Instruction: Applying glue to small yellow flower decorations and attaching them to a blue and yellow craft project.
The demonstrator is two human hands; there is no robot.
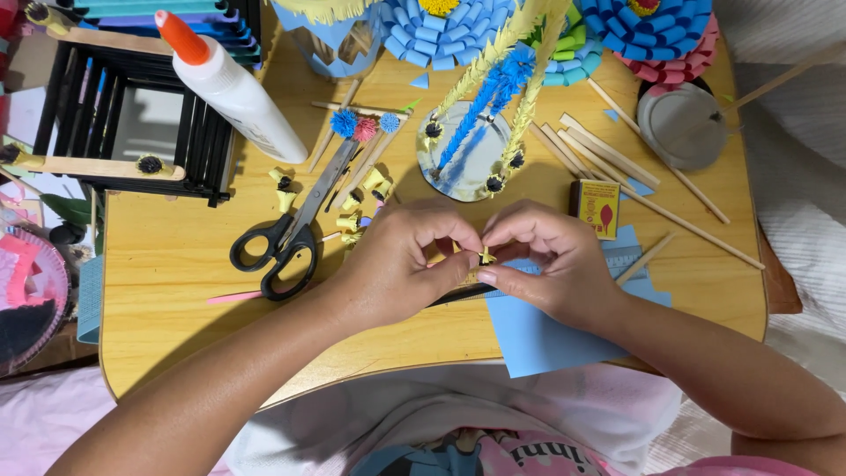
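Left hand and right hand, fingertips pinched together on a tiny yellow paper roll above the near bench, right of the scissors; light, even pressure should prevent crushing.

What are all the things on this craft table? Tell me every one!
glue bottle: 1, white with orange cap, lying far left
scissors: 1, black handles, left of the hands
black stick frame: 1, far left corner
yellow paper rolls: several, beside the scissors
fringed paper stems: about 3, yellow and blue, over a round shiny disc
paper flowers: several, blue, green, red, along the far edge
wooden sticks: many, tan, right side
small box: 1, yellow and red, right of the hands
grey lid: 1, far right
blue paper sheet: 1, near edge
wooden table: 1, tan
left hand, right hand: pinching one tiny yellow paper piece between them
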